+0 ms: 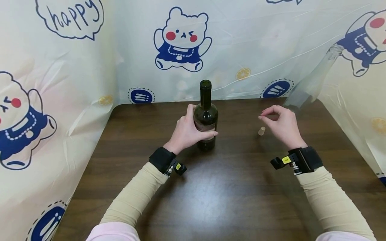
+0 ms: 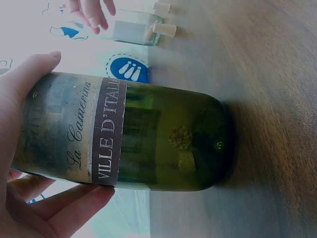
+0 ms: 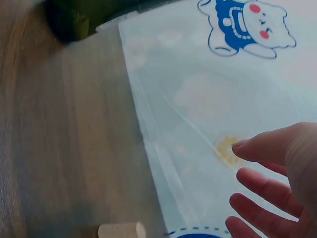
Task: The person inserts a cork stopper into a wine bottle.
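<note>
Green wine bottle point(image 1: 206, 117): upright on the brown wooden table point(image 1: 229, 207), dark glass, long neck. Its paper label point(image 2: 69, 126) reads "La Camerina"; the dark band below shows "VILLE D'ITALI", cut off by the curve. Low in the glass a pale, cork-like piece point(image 2: 187, 159) shows; whether inside or seen through cannot be told.

Left hand point(image 1: 186, 132): clamped round the bottle's body, thumb across the near face. Left forearm slants in from the bottle's near left.

Right hand point(image 1: 283, 125): holds nothing, to the right of the bottle; fingers loosely bent, thumb and index tips slightly apart. Right forearm reaches in from the bottle's near right.

A tapered cork point(image 1: 261, 131) sits right of the bottle, below the right hand's fingertips; a clear glass bottle point(image 1: 312, 80) stands farther right.
</note>
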The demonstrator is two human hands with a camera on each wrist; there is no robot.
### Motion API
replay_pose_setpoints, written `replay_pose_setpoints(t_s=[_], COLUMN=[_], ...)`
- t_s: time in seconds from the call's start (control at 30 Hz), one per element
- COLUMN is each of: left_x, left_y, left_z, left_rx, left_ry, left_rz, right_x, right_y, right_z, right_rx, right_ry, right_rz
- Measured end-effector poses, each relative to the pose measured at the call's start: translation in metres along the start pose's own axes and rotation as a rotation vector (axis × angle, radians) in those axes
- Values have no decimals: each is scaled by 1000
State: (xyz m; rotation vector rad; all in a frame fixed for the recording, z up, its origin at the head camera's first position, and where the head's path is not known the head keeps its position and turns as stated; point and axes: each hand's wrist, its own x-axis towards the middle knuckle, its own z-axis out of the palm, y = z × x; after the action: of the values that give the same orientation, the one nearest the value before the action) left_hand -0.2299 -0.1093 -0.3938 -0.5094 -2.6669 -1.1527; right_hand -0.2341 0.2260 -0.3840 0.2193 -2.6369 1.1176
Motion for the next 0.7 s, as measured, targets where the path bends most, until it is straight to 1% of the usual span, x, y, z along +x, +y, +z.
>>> replay_pose_setpoints(t_s=[0.23,0.53,0.7], left_x=[0,1,0], left_y=[0,-1,-2], left_z=[-1,0,0], left_rx=[-11,-19,-19], left_ry=[-8,-7,-4], left_rz=[-9,-5,-4], right_x=[0,0,1], right_y=[13,31,41], right_z=[1,8,12], right_rx=[-30,-44,-63], right_ry=[-53,-117,-167], right_rz=[58,112,152])
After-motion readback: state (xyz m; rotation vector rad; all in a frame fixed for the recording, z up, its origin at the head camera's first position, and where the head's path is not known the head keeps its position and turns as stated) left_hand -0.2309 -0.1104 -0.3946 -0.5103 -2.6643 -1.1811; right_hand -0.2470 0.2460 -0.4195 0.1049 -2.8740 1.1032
